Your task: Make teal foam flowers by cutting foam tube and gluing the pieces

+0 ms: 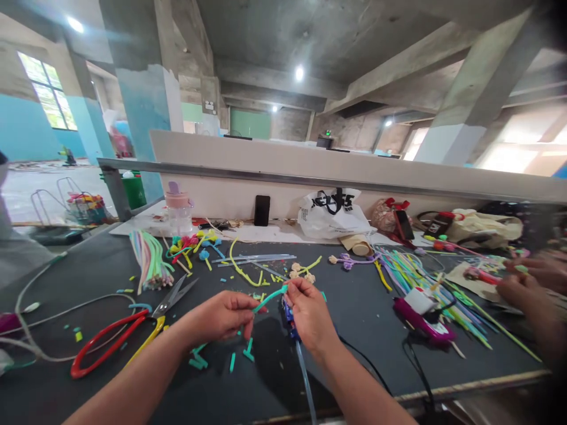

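Observation:
A short teal pipe cleaner (271,299) stretches between my two hands above the black tabletop. My left hand (224,319) pinches its lower left end. The other end is between the thumb and fingers of my right hand (310,316). Under my right hand, partly hidden, lies a blue glue gun (290,321) with a clear glue stick (305,378) running toward the front edge. Several cut teal pieces (233,362) are scattered below my left hand. Large scissors (117,339) with red and yellow handles lie open left of my left wrist.
A bundle of pastel pipe cleaners (150,260) lies at back left, near a pink-lidded bottle (178,209). A phone (262,211) leans on the divider beside a white bag (332,215). At right are a magenta glue gun (423,321) and a co-worker's hands (527,283).

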Available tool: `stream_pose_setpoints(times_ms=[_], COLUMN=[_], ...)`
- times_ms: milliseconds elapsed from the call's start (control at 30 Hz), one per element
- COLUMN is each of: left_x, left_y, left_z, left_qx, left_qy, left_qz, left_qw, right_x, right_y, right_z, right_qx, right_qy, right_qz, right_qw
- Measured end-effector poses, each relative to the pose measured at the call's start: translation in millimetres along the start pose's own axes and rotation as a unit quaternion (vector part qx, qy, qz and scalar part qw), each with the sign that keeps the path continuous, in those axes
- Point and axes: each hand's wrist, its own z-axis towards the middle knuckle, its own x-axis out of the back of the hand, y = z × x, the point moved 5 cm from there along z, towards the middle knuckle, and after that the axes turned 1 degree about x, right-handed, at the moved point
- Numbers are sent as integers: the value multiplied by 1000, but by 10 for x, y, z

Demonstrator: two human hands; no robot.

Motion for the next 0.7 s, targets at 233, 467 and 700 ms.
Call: stream_pose_setpoints(times_ms=[233, 467, 700], left_x=[609, 662, 96], left_y=[98, 297, 90], left_z=[-234, 216, 290], left_qx=[59, -31, -28], left_qy=[47, 118, 20], left_qz=[81, -8, -92], left_qw=[994, 993, 995], right_x=[5, -106, -195], right_y=[-65, 41, 3], right_z=[9, -156, -165], right_qx=[16, 9, 6], right_qy=[3, -23, -17], right_qz=[38, -18, -94], right_qw=[999, 1000, 995])
